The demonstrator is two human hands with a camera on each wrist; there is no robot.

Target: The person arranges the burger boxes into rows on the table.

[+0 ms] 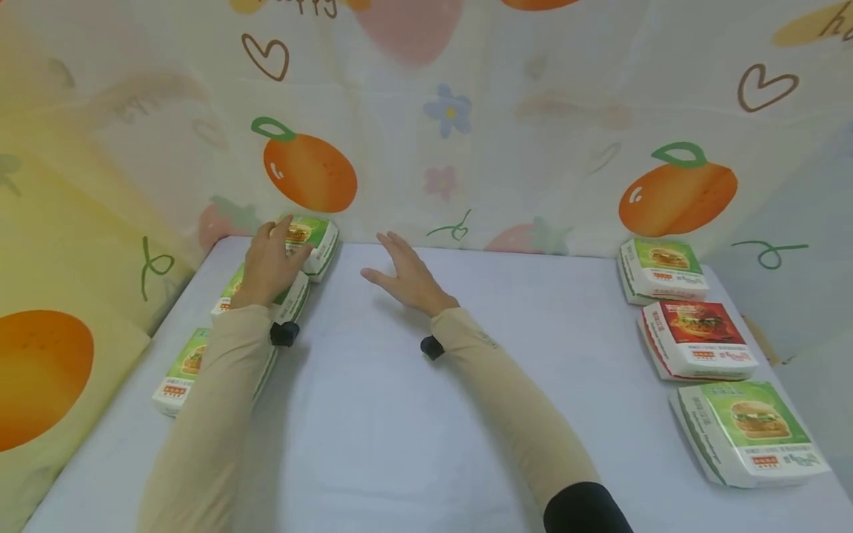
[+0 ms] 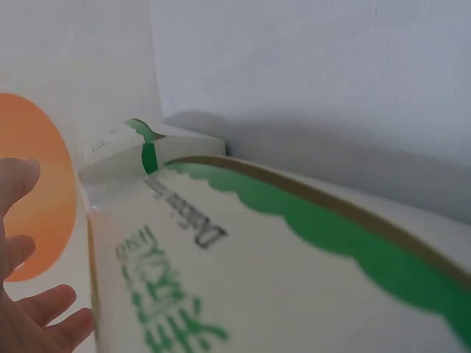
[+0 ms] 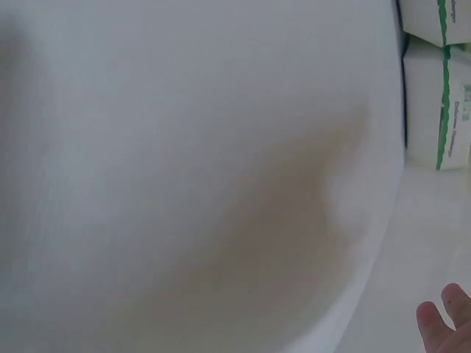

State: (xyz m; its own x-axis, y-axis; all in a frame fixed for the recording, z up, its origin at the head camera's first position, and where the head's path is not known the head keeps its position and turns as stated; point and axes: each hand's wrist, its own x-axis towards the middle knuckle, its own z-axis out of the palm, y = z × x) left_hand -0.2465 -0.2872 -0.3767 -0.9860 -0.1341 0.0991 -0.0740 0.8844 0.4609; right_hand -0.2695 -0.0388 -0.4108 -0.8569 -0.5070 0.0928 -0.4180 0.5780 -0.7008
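In the head view my left hand [image 1: 268, 263] is over the left row of burger boxes, fingers spread. It partly covers the far green-and-white burger box [image 1: 323, 248] and the middle burger box [image 1: 295, 300]. Up close, the left wrist view has a white box side [image 2: 250, 272] with a green scalloped edge, and the fingers [image 2: 48, 305] are beside it. Whether they touch any box cannot be told. My right hand [image 1: 409, 280] hovers above the white table with fingers extended and nothing in it. Its fingertips [image 3: 434, 323] show at the right wrist view's lower corner.
A third left box [image 1: 189, 363] lies nearer, partly behind my forearm. Along the table's right side are a far green box [image 1: 666, 270], a red box [image 1: 700, 337] and a near green box [image 1: 753, 433]. A printed curtain [image 1: 520, 148] hangs behind the white tabletop [image 1: 373, 414].
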